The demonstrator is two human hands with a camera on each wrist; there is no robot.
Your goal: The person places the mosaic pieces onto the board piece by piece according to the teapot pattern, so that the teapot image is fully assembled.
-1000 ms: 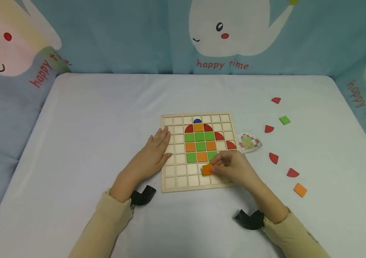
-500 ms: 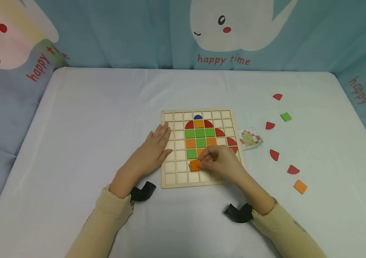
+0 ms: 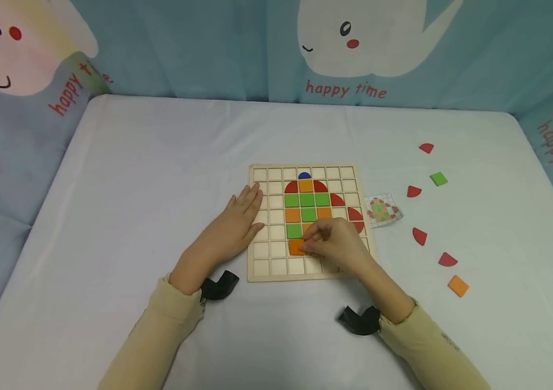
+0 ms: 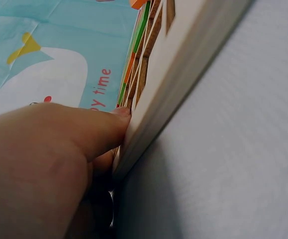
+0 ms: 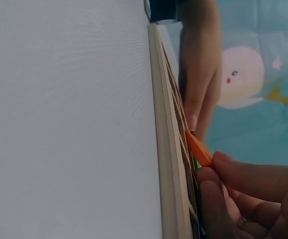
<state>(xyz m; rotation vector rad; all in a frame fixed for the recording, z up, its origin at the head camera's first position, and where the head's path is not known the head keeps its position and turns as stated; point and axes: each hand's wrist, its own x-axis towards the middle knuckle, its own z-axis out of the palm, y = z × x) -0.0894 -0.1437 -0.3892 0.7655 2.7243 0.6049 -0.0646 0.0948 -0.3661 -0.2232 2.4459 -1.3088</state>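
A wooden grid board (image 3: 269,266) lies on the white table, with green, orange, red and blue tiles set in its cells. My right hand (image 3: 340,244) pinches an orange square tile (image 3: 296,247) between thumb and fingers, over a cell just below the green tile (image 3: 294,231). In the right wrist view that orange tile (image 5: 199,149) is tilted, one edge down at the grid. My left hand (image 3: 230,230) rests with straight fingers on the board's left edge; its thumb (image 4: 109,129) presses the frame in the left wrist view. Part of the board is hidden under my right hand.
A small pattern card (image 3: 383,210) lies against the board's right side. Further right are scattered loose pieces: several red quarter-rounds (image 3: 420,236), a green square (image 3: 438,179) and an orange square (image 3: 458,286). A blue curtain (image 3: 184,49) stands behind the table.
My right hand has carried the orange tile leftward across the board to a cell below the left green tile, uncovering another red piece at the right. My left hand has stayed on the board's edge.
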